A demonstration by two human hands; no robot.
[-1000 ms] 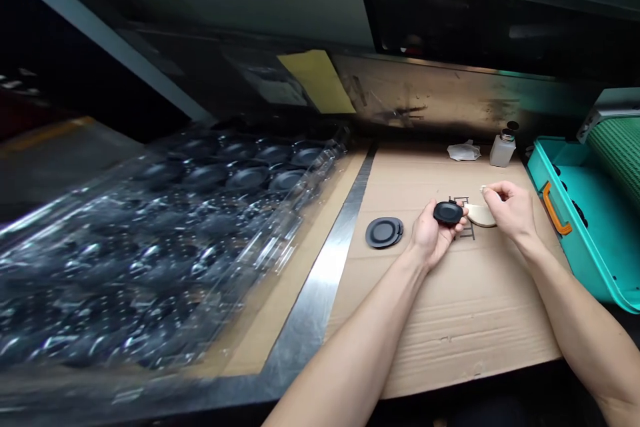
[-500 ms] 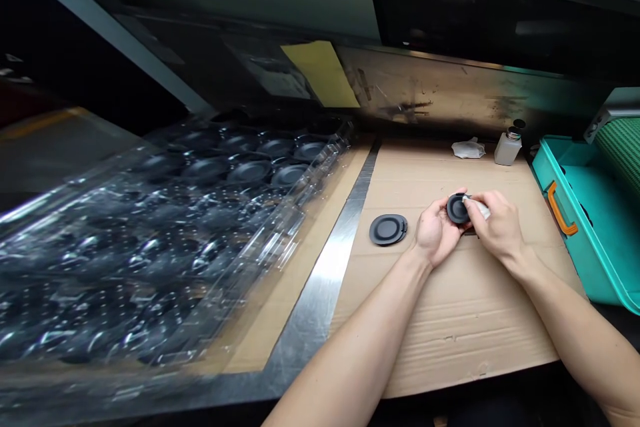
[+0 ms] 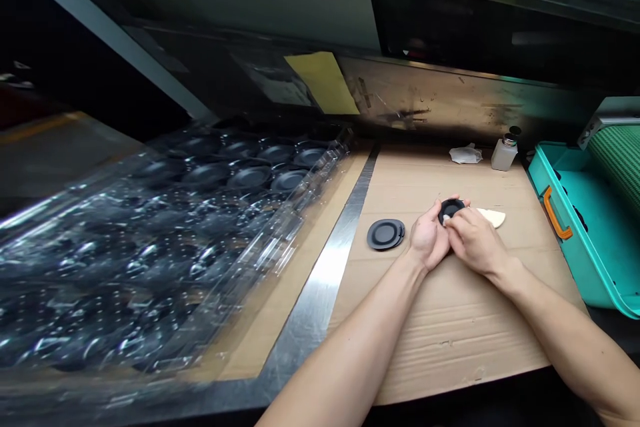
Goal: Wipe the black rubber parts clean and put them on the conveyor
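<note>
My left hand (image 3: 429, 239) is closed round a small round black part (image 3: 450, 207), held just above the cardboard sheet (image 3: 450, 307). My right hand (image 3: 473, 241) is pinched on a small white piece and presses it against that part's face; I cannot make out what the piece is. A second black disc (image 3: 385, 234) lies flat on the cardboard just left of my left hand. A pale flat piece (image 3: 494, 217) lies on the cardboard right behind my right hand.
Clear plastic trays (image 3: 165, 240) holding several black discs fill the left half of the bench. A metal strip (image 3: 320, 287) borders the cardboard. A small white bottle (image 3: 503, 153) and crumpled wipe (image 3: 465, 155) stand at the back. A teal bin (image 3: 585, 220) sits at right.
My right hand came in from the right, off the pale flat piece, and closed onto the black part in my left hand. The pale piece now lies uncovered.
</note>
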